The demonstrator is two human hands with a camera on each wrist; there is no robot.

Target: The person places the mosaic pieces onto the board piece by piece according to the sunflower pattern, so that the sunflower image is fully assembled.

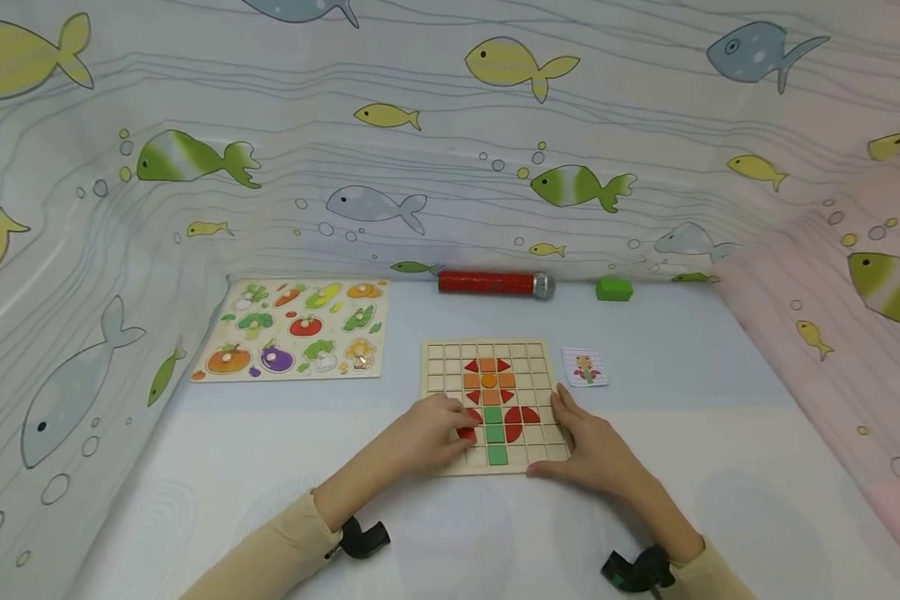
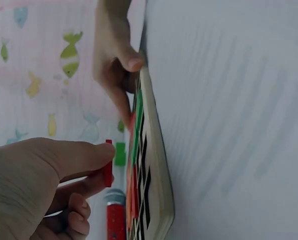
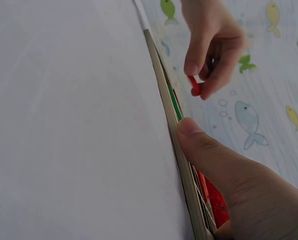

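Note:
A wooden grid board [image 1: 528, 367] lies on the table with orange, red and green shape pieces set in its squares. Between thumb and fingertips, my left hand [image 1: 429, 432] pinches a small red piece [image 2: 108, 172] over the board's left part. The left wrist view has this piece edge-on, apart from the board; its full outline is hidden. My right hand [image 1: 591, 446] holds the board's near right corner, thumb on the near edge and fingers along the right side. Beyond those fingers lies a small pattern card [image 1: 585, 367] showing a flower.
At the back left is a vegetable picture puzzle board [image 1: 292, 329] with knobs. A red microphone [image 1: 487, 282] and a green block [image 1: 613, 289] lie along the back, before a fish-printed cloth [image 1: 435, 75] that rises behind and at both sides.

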